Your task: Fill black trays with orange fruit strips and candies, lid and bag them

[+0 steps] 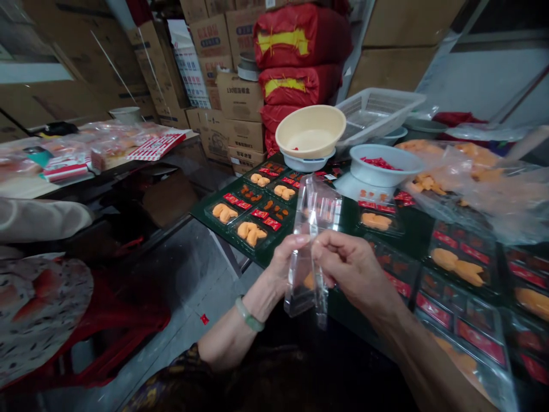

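Your left hand (285,269) and right hand (354,273) each pinch the top of a clear plastic bag (305,286), fingers nearly closed, near the filled trays (251,209).

We wear a smooth, pale green bangle (249,316) on our left wrist, probably jade, a rounded band just above the left hand (285,266). Our sleeve (171,372), at the lower edge of the view, is dark and printed with yellow and purple flecks, though the dim light makes the pattern hard to read.
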A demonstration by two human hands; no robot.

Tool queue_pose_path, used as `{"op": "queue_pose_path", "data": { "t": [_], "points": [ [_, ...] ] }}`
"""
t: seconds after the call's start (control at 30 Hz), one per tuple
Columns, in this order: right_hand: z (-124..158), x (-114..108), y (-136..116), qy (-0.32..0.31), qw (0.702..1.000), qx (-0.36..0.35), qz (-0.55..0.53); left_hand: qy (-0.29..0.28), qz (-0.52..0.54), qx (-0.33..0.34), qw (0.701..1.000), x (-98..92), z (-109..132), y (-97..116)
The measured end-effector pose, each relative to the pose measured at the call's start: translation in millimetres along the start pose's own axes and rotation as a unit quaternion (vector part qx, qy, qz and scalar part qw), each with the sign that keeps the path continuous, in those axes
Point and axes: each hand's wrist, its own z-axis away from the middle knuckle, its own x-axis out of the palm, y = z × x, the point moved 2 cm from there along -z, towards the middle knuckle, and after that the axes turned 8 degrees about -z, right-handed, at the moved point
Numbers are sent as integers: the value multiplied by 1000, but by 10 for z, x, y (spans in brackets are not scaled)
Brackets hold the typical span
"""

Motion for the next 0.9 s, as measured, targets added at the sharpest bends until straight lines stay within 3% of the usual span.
{"op": "queue_pose_path", "data": {
  "t": [0.2,0.37,0.5,0.63,0.73,0.9],
  "points": [
    [89,-504,-182,90,981,0,-170,58,-3,34,998,-143,63,317],
    [142,-1044,-281,170,974,-56,-138,81,-73,62,992,-147,114,469],
    [223,-1530,-159,208,970,-24,-127,100,-108,83,986,-78,107,486],
    [373,-1953,134,214,964,19,-159,113,-106,45,987,-18,14,381],
    [408,-2097,284,218,964,7,-153,150,-173,44,972,20,-106,346],
    [18,-1929,347,168,950,-23,-261,188,-336,180,905,-102,-352,584]
  ]
}}
